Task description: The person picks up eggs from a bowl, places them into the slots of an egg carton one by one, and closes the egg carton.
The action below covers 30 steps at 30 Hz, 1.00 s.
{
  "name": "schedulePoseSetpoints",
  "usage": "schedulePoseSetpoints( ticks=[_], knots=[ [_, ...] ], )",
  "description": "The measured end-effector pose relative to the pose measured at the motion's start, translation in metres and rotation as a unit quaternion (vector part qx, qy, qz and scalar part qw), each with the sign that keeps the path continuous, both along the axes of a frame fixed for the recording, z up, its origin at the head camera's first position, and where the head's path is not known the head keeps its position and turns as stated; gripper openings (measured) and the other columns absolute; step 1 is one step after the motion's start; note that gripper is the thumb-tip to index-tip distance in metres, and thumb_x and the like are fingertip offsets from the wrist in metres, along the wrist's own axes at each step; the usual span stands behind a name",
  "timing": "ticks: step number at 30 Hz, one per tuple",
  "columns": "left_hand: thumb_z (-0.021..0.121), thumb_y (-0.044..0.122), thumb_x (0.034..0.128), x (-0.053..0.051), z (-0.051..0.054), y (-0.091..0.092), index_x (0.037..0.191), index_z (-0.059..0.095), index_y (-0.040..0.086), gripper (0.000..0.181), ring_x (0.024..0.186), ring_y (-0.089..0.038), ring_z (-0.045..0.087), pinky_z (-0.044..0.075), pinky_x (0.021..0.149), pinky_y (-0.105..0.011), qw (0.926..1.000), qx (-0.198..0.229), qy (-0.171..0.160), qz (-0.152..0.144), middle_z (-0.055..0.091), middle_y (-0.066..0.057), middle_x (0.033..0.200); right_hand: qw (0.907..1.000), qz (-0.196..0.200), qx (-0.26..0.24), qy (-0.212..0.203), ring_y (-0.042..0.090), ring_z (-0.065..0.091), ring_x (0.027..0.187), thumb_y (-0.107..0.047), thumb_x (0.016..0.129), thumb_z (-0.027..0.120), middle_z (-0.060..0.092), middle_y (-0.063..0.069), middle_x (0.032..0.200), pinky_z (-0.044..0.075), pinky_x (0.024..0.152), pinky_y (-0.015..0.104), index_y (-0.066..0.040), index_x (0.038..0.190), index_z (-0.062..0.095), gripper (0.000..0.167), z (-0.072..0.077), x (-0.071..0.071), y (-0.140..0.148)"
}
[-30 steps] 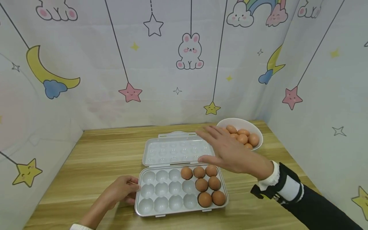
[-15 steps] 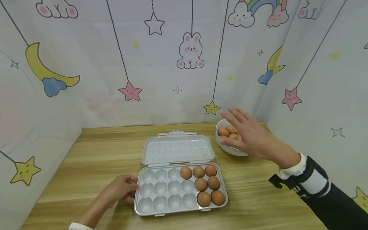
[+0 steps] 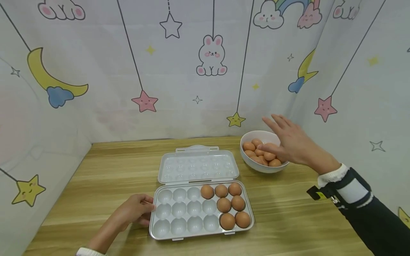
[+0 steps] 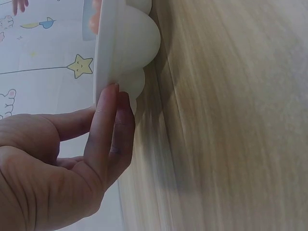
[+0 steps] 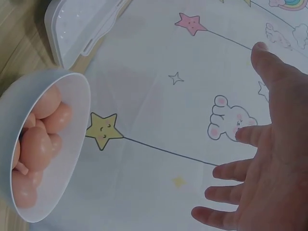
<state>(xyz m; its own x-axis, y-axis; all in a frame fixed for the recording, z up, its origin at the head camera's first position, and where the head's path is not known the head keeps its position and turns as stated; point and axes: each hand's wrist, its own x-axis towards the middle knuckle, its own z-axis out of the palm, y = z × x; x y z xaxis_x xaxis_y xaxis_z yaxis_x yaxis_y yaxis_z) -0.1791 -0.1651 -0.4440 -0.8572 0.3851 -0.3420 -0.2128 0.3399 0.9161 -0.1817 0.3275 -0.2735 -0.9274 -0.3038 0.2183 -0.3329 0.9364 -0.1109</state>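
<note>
A white plastic egg tray (image 3: 187, 233) lies with its lid (image 3: 198, 165) folded back on the far side. Brown eggs (image 3: 227, 221) fill cups at its right end: three in the far row, two in the middle, two in front. My left hand (image 3: 136, 209) pinches the tray's left rim between thumb and fingers, which the left wrist view shows close up. Above the right side of a white bowl (image 3: 266, 170) of brown eggs (image 3: 249, 146), my right hand (image 3: 296, 144) hovers with fingers spread and nothing held. It hides part of the bowl.
The wood-grain table (image 3: 105, 170) carries both tray and bowl, the bowl standing at the back right. A white cloth wall (image 3: 179, 121) printed with stars and rabbits rises behind the table and along both sides.
My right hand has moved right and away from above the tray lid to over the bowl, fingers still spread. The left hand has kept its hold on the tray's rim.
</note>
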Motion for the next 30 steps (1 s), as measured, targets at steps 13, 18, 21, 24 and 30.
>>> schedulePoseSetpoints(
  ticks=[13,18,21,24,30],
  knots=[
    [0.057,-0.002,0.0997,-0.001,-0.001,0.000,0.123,0.049,-0.022,0.032,0.081,-0.023,0.069,0.065,0.066,-0.038,0.9999,-0.005,-0.005,0.009,0.068,-0.017,0.097,0.9974,-0.045,-0.016,-0.055,0.055,0.026,0.145,-0.062,0.098,0.058,0.028,0.033,0.160,0.024,0.115,0.074,-0.005,0.161,0.030,0.089,-0.025,-0.025,0.021],
    [0.057,-0.002,0.0995,0.000,-0.001,0.000,0.123,0.049,-0.022,0.032,0.081,-0.022,0.069,0.065,0.066,-0.039,0.9999,-0.005,-0.001,0.010,0.066,-0.018,0.099,0.9954,-0.058,-0.035,-0.067,0.054,0.035,0.139,-0.058,0.099,0.061,0.038,0.035,0.152,0.032,0.112,0.071,0.000,0.155,0.039,0.084,-0.044,-0.039,0.029],
    [0.057,-0.003,0.0994,0.000,-0.001,0.000,0.122,0.050,-0.022,0.031,0.081,-0.022,0.069,0.065,0.066,-0.039,0.9999,-0.004,0.002,0.009,0.065,-0.018,0.101,0.9943,-0.069,-0.037,-0.072,0.053,0.041,0.133,-0.055,0.100,0.061,0.045,0.036,0.146,0.036,0.111,0.069,0.003,0.150,0.046,0.078,-0.056,-0.048,0.033],
    [0.057,-0.003,0.0993,0.000,-0.002,-0.001,0.122,0.051,-0.022,0.031,0.081,-0.022,0.069,0.065,0.066,-0.039,1.0000,-0.005,0.001,0.008,0.065,-0.018,0.101,0.9929,-0.087,-0.028,-0.076,0.052,0.048,0.127,-0.056,0.101,0.059,0.050,0.036,0.140,0.040,0.108,0.068,0.005,0.145,0.052,0.076,-0.065,-0.056,0.035],
    [0.057,-0.002,0.0990,-0.002,-0.003,-0.002,0.123,0.049,-0.023,0.033,0.081,-0.022,0.069,0.065,0.067,-0.039,1.0000,0.003,-0.004,-0.005,0.066,-0.017,0.099,0.9858,-0.133,-0.019,-0.101,0.049,0.054,0.122,-0.063,0.100,0.053,0.054,0.033,0.137,0.044,0.104,0.067,0.005,0.141,0.055,0.080,-0.074,-0.066,0.038]
  ],
)
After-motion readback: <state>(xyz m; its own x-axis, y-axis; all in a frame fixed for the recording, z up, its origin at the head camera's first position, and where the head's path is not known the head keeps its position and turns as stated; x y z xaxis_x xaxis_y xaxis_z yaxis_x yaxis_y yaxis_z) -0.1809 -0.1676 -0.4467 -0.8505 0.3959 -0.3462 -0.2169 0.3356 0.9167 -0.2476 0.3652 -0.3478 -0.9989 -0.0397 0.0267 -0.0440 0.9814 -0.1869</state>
